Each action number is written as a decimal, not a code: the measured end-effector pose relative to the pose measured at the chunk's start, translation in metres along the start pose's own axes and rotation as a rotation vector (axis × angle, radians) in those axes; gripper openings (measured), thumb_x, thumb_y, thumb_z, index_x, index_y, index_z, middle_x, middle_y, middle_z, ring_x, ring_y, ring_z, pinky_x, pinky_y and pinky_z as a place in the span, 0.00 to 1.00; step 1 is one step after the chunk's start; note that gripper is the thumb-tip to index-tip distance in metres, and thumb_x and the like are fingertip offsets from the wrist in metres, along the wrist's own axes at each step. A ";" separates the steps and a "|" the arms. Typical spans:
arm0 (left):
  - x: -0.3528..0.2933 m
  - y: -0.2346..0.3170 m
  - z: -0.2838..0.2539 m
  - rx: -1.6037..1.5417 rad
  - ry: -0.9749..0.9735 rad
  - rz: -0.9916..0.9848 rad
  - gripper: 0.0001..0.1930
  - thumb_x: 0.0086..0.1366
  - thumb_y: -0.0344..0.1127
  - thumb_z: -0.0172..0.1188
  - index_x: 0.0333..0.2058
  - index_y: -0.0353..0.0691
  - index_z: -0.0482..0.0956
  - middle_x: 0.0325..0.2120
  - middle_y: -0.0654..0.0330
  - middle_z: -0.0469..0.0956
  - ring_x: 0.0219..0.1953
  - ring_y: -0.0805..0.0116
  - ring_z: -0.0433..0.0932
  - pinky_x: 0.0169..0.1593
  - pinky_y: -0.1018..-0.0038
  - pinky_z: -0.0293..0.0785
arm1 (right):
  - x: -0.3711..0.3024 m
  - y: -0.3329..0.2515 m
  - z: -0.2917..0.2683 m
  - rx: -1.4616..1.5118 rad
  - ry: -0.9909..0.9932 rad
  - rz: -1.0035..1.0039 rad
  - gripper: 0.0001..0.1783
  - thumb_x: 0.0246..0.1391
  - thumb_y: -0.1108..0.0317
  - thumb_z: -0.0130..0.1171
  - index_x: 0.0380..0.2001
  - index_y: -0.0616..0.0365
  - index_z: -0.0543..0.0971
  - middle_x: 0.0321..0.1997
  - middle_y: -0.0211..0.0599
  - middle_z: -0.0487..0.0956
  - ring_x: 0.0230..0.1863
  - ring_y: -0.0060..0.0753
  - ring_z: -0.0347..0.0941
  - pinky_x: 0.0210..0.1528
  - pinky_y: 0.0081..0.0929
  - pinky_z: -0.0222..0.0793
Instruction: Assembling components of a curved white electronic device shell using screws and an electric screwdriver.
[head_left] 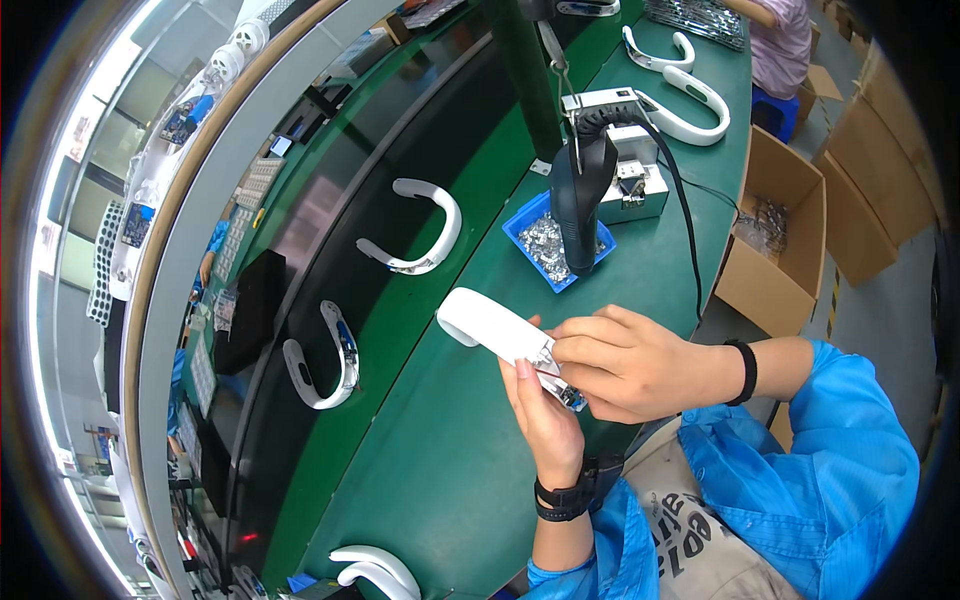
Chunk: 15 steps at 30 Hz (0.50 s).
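While both hands (575, 375) pinch a white curved part (495, 330), blue tray (520, 225) (full of small metal pieces (545, 245)) beyond

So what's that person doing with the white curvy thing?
A person in a blue coat holds one white curved piece over the green workbench. The left hand supports it from below while the right hand works at its open end. More curved pieces lie on the dark belt, near a blue tray of small metal parts.
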<state>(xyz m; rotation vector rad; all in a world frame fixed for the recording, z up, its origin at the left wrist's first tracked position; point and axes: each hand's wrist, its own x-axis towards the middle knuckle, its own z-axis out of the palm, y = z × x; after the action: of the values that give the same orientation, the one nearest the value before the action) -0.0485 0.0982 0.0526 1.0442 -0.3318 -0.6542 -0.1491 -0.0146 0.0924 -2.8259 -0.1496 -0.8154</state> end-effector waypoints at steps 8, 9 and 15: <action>-0.008 0.013 -0.018 -0.002 0.004 -0.007 0.27 0.85 0.48 0.37 0.66 0.31 0.67 0.52 0.51 0.79 0.54 0.63 0.79 0.60 0.65 0.73 | -0.007 -0.010 0.013 0.243 0.203 0.062 0.21 0.45 0.76 0.69 0.46 0.61 0.82 0.55 0.43 0.78 0.61 0.51 0.75 0.58 0.43 0.74; -0.009 0.017 -0.024 -0.029 -0.027 0.026 0.25 0.85 0.47 0.38 0.66 0.32 0.66 0.46 0.51 0.80 0.48 0.64 0.79 0.55 0.65 0.76 | -0.008 -0.014 0.015 0.251 0.206 0.059 0.21 0.45 0.76 0.69 0.46 0.61 0.82 0.55 0.43 0.78 0.61 0.51 0.75 0.58 0.43 0.74; -0.030 0.089 -0.090 0.077 0.018 -0.015 0.17 0.85 0.40 0.45 0.63 0.35 0.67 0.27 0.57 0.75 0.26 0.69 0.76 0.29 0.71 0.77 | -0.015 -0.030 0.038 0.432 0.313 0.315 0.18 0.48 0.79 0.65 0.45 0.61 0.82 0.50 0.44 0.78 0.53 0.50 0.76 0.55 0.43 0.73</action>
<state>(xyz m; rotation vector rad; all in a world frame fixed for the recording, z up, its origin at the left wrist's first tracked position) 0.0078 0.2090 0.0890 1.1268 -0.3357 -0.6494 -0.1467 0.0223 0.0575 -2.2152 0.1469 -0.9948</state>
